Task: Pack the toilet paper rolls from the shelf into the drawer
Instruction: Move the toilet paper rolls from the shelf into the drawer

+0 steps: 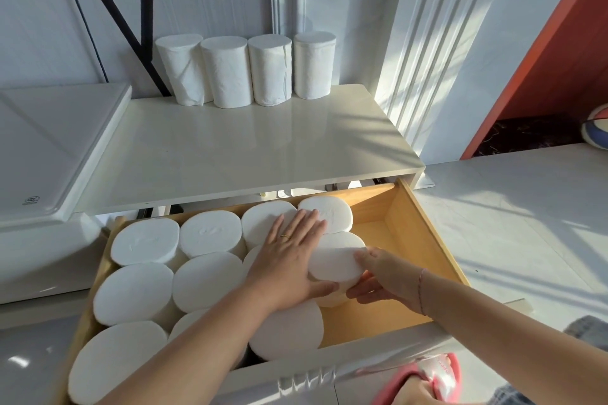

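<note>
Several white toilet paper rolls [227, 71] stand in a row at the back of the white shelf [230, 148]. Below it, the wooden drawer [424, 233] is pulled out and holds several rolls [141, 293] standing upright in rows. My right hand [378, 276] grips one roll [335, 265] by its right side, tilted and partly down among the others. My left hand [289, 256] lies flat with fingers spread across the tops of the packed rolls, its thumb against the held roll. The right part of the drawer shows bare wood.
A white appliance lid [49, 148] sits left of the shelf. An orange panel [556, 59] and a ball [597, 128] are at the far right. White floor tiles [513, 223] lie right of the drawer. A pink slipper [427, 378] shows at the bottom.
</note>
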Tool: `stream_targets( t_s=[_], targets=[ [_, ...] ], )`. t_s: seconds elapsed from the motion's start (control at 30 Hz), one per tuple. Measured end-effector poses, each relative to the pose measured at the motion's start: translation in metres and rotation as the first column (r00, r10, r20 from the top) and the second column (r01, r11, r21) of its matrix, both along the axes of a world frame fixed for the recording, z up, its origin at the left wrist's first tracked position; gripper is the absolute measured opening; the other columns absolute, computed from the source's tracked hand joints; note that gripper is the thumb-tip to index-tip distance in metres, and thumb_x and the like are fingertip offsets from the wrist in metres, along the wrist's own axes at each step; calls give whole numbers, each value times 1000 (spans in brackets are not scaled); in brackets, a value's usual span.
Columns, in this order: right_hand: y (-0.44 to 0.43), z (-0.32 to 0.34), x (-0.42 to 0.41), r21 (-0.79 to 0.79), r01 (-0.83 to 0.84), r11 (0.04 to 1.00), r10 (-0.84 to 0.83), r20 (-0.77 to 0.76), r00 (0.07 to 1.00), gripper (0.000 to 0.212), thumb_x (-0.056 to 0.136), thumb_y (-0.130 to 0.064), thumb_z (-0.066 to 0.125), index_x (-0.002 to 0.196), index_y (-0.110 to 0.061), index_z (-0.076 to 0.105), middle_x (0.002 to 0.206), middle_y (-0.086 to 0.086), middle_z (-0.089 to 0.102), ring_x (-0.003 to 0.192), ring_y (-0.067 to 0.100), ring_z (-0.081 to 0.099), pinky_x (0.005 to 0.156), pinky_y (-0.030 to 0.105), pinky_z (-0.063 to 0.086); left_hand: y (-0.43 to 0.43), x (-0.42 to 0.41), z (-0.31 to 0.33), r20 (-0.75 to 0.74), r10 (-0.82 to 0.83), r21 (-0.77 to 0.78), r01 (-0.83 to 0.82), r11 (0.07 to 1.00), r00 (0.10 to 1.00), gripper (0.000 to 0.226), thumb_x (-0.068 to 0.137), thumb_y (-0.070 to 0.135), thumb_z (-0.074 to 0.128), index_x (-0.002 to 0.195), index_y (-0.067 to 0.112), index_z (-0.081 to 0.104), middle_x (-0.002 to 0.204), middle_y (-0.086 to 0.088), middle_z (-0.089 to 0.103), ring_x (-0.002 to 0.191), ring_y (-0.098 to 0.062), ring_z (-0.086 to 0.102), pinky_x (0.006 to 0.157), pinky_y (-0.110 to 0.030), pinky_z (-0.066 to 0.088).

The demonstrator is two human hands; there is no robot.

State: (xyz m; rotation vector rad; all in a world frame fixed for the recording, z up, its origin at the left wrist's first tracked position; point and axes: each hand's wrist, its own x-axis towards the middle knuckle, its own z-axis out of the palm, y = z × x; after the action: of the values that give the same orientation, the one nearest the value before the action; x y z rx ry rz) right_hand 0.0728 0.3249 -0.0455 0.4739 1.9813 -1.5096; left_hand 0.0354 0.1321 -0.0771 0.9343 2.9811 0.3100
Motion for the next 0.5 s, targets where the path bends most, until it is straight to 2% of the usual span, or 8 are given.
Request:
stream_targets(
  t_s=[0.07,0.1,0.17,0.2,0.27,0.33,0.4,0.5],
  targets=[
    [4,1,-3,104,-100,990,101,-6,995,34,104,-36,29,124,-15,47,88,12,63,72,19,65,76,34,58,0,-2,0,6,0,-4,0,1000,1000,102,71,77,38,148,29,-7,156,11,-18,138,-4,-27,110,-32,-25],
    [7,4,-7,242,-191,951,200,-14,980,35,103,-38,29,119,-15,51,86,11,62,71,20,63,74,34,56,-1,-3,1,12,-6,-9,6,1000,1000,102,71,78,37,148,29,-7,155,12,-19,138,-3,-28,109,-31,-26],
    [13,11,-22,599,-317,735,421,-36,906,44,102,-41,29,96,-10,60,78,8,58,72,22,56,72,34,50,-4,-6,1,29,-35,-27,36,999,999,101,71,82,32,148,30,-7,154,13,-22,137,-3,-29,109,-31,-25],
    [16,18,-31,732,-282,621,480,-71,874,46,101,-41,31,79,-10,58,72,6,55,70,24,53,68,33,46,-6,-8,1,41,-53,-35,54,998,998,100,71,83,28,148,30,-7,154,13,-22,137,-2,-29,111,-32,-23],
    [18,33,-51,828,-90,554,488,-235,840,45,98,-36,38,64,-9,51,67,8,53,73,28,52,61,33,39,-11,-10,2,61,-80,-45,82,996,995,96,73,84,21,148,31,-8,155,14,-20,136,1,-29,114,-34,-18],
    [16,47,-77,745,106,658,400,-466,790,38,95,-32,46,70,-6,56,74,13,62,81,33,59,68,35,43,-14,-12,2,58,-102,-47,105,993,993,91,77,81,14,148,30,-9,155,14,-21,136,1,-29,115,-34,-15],
    [11,57,-107,555,201,807,257,-637,727,25,92,-33,54,88,-10,62,87,11,67,87,29,62,77,35,47,-13,-15,4,35,-113,-45,114,992,993,81,84,73,10,149,28,-8,156,11,-19,137,-1,-28,115,-34,-14],
    [3,64,-156,389,248,887,123,-717,687,47,88,-38,64,125,-10,50,117,11,60,107,23,58,93,36,46,-4,-23,6,-5,-127,-46,127,991,992,71,93,61,16,149,26,-7,157,8,-17,140,-6,-24,115,-32,-14]
  ],
)
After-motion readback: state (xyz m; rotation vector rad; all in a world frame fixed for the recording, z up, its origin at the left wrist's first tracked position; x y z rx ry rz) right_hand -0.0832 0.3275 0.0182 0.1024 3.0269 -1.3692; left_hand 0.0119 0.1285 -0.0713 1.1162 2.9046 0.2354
